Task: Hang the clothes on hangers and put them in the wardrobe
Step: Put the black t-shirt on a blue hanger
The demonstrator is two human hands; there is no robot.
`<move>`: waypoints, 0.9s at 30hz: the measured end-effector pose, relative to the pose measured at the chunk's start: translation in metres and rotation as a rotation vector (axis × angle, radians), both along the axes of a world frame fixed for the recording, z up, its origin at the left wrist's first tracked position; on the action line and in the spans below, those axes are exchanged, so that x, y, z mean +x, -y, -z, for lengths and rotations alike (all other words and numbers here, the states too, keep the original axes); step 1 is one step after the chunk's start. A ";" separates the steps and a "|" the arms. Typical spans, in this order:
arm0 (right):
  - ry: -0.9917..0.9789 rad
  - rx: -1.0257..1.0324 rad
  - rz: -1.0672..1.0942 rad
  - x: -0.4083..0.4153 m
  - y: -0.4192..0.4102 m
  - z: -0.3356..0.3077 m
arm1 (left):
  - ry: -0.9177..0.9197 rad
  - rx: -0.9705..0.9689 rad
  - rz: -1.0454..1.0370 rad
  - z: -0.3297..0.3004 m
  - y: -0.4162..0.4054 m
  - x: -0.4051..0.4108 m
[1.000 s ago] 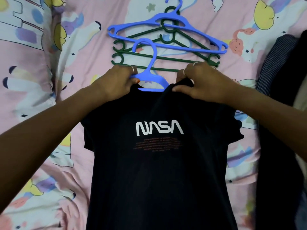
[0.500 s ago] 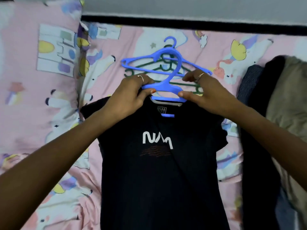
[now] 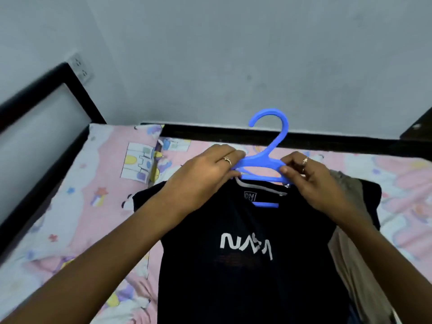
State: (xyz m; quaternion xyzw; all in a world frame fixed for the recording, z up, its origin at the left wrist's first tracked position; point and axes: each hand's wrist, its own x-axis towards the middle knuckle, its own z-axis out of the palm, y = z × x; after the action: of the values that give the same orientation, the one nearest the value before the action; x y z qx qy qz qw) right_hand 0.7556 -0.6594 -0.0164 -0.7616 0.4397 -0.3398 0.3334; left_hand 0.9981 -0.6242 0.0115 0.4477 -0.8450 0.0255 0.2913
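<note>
Item: black NASA T-shirt (image 3: 252, 265) on blue hanger (image 3: 261, 161), above the bed (image 3: 98, 206). Your left hand (image 3: 205, 174) and right hand (image 3: 311, 178) pinch the hanger's shoulders.

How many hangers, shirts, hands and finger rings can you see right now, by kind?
Blue hanger: 1
Black NASA shirt: 1
Hands, left hand and right hand: 2
Finger rings, one on the left, two on the right: 3
Total: 7

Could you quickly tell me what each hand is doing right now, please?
Left hand: closed on the blue hanger inside the black NASA T-shirt.
Right hand: fingers pinching the hanger's other shoulder.
</note>
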 end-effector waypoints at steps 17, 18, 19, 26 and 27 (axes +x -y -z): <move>-0.003 -0.566 0.423 -0.020 -0.160 -0.287 | -0.053 -0.109 -0.088 -0.236 -0.073 0.085; -0.025 -0.590 0.441 -0.019 -0.172 -0.296 | -0.030 -0.044 -0.069 -0.243 -0.074 0.088; -0.052 -0.612 0.465 -0.019 -0.181 -0.303 | -0.022 -0.021 -0.047 -0.249 -0.075 0.089; 0.050 -0.715 0.685 -0.048 -0.259 -0.340 | -0.145 -0.173 0.076 -0.275 -0.087 0.087; 0.062 -0.716 0.693 -0.053 -0.270 -0.344 | -0.150 -0.173 0.123 -0.278 -0.090 0.081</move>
State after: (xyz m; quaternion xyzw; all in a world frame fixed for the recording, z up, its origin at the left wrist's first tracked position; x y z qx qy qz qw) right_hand 0.7028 -0.3891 0.3272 -0.6269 0.5126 -0.5827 -0.0689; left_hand 1.0793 -0.5346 0.2900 0.3688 -0.8414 0.0470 0.3922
